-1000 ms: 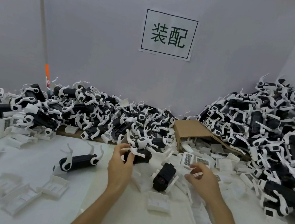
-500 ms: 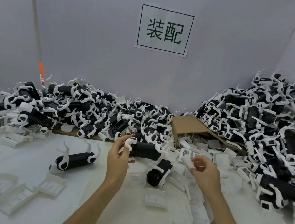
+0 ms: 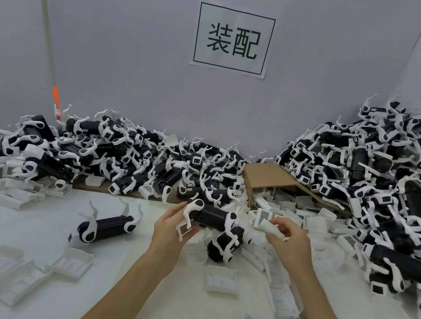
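My left hand (image 3: 173,225) grips a black toy body with white legs (image 3: 211,216), holding it level above the white table (image 3: 124,298). My right hand (image 3: 290,242) pinches a small white plastic piece (image 3: 270,226) just right of that body. Another black-and-white body (image 3: 225,244) lies on the table below the held one. A third body (image 3: 109,227) lies alone to the left.
Heaps of black-and-white toy bodies fill the back left (image 3: 79,154) and the right side (image 3: 392,195). An open cardboard box (image 3: 270,177) spills white plastic covers (image 3: 313,221). More white covers (image 3: 22,275) lie scattered across the front. A paper sign (image 3: 233,40) hangs on the wall.
My left hand has lifted the black body off the table and turned it level. My right hand picked up a small white piece and brought it toward the body.
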The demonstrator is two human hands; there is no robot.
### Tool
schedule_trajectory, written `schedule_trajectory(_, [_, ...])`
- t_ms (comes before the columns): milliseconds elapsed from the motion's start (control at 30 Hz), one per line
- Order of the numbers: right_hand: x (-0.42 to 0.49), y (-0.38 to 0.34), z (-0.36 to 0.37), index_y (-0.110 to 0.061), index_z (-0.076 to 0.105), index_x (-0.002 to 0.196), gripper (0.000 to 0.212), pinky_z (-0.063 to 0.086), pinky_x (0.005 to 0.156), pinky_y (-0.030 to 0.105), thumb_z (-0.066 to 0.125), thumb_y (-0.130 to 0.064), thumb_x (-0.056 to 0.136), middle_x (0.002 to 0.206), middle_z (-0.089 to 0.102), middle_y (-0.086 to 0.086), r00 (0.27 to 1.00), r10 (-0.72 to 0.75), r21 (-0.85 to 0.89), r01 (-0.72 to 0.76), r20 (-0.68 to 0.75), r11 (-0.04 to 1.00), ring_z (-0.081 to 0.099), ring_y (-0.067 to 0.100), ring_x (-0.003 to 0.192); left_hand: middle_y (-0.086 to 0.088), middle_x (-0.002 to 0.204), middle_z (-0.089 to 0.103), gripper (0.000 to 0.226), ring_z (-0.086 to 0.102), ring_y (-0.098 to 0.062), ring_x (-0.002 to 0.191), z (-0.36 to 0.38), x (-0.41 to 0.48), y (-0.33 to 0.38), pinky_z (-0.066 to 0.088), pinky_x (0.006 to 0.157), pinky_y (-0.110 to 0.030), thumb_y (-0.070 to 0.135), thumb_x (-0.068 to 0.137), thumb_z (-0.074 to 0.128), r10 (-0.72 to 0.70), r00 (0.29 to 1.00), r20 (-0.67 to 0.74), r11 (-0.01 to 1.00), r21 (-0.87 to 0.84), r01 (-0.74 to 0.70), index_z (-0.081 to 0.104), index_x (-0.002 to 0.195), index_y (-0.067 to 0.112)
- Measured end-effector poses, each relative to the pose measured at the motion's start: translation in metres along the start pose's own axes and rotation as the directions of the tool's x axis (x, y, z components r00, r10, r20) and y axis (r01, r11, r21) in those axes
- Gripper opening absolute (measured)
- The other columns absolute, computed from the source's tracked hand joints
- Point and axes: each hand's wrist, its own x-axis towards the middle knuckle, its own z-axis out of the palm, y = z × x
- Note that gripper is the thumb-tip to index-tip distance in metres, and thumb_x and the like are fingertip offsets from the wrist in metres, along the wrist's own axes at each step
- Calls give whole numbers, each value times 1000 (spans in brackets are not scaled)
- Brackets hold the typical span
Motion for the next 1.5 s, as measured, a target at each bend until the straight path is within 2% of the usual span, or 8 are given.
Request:
schedule_trajectory(400, [3,-2,0,-23,62,128,30,55,78,37,56,-12,101,107,65,3,998,7,146,3,-70,989,65,22,93,-1,132,65,42,65,-6,113,-5,-6,-1,45,89,-7,6,93,69,198,960,200,854,445,-269,62,132,21])
schedule_trajectory(533, [5,0,-3,-25,56,133,33,58,77,36,50,-13,103,104,60,4,998,33,226,-22,-45,974,65,19,92,-10,140,60,45,62,-21,122,0,-6,4,46,107,-28,-1,94,64,120,975,187,951,262,-167,59,136,11])
schedule_trajectory(633, [10,-1,-5,-19,56,130,30,57,76,35,45,-7,105,102,62,6,991,137,376,-128,2,918,64,19,92,-8,114,74,35,72,-19,100,10,-6,10,59,84,-29,2,94,62,-5,999,42,977,-211,14,63,129,6])
schedule_trajectory(767, [13,-7,-11,-11,64,114,24,54,76,33,44,-5,104,101,71,9,935,256,625,-355,247,695,67,23,89,8,103,76,26,71,-6,98,23,-13,14,58,78,-26,12,85,77,215,962,-169,976,0,-218,71,108,23])
schedule_trajectory(967, [7,-17,-17,-7,67,114,24,60,73,26,57,-17,95,102,73,10,899,107,735,-411,424,539,71,17,83,9,109,65,41,64,-8,107,35,-33,4,57,83,-22,5,79,83,719,681,140,565,453,-690,63,109,22])
schedule_trajectory(1100, [3,-26,-13,-12,67,110,28,58,65,26,61,-26,87,90,72,7,879,47,746,-429,474,510,70,17,74,0,123,57,35,55,-5,118,43,-45,-13,46,101,-16,13,86,75,765,475,434,248,482,-840,55,114,15])
schedule_trajectory(1333, [-9,-35,-2,5,56,129,53,39,92,46,56,-35,94,104,56,18,827,-30,623,-398,561,673,49,32,94,-2,130,50,33,56,-18,120,46,-49,-16,44,106,-20,11,90,68,712,372,596,87,450,-889,47,115,14])
schedule_trajectory(1500, [-14,-39,1,-4,63,125,48,40,88,44,56,-41,96,104,57,18,807,-23,573,-398,590,716,47,33,98,1,126,48,35,56,-19,118,46,-49,-14,46,104,-22,4,87,71,698,360,619,62,448,-892,47,110,14])
